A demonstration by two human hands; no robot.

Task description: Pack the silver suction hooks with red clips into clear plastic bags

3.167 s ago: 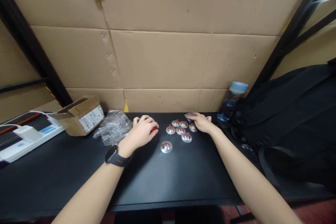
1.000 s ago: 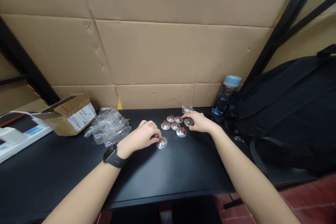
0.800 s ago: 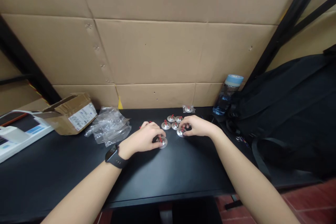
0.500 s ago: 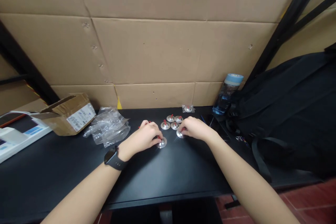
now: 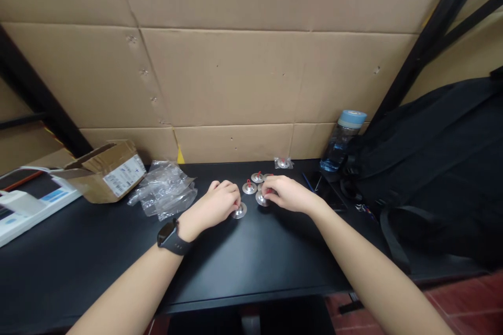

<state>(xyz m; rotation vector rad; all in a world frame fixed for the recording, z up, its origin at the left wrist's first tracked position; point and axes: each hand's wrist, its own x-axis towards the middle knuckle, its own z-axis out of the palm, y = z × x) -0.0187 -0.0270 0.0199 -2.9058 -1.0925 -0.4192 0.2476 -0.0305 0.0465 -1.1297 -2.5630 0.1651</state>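
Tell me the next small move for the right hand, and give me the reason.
Probably bring the right hand a little toward the left hand, with its disc: each hand has its fingertips on one disc, the left hand's disc lies close by, and a gap shows between the two.

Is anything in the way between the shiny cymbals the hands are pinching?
Nothing visible: black tabletop shows between the left finger cymbal in the left hand and the right finger cymbal in the right hand. Another finger cymbal sits farther back.
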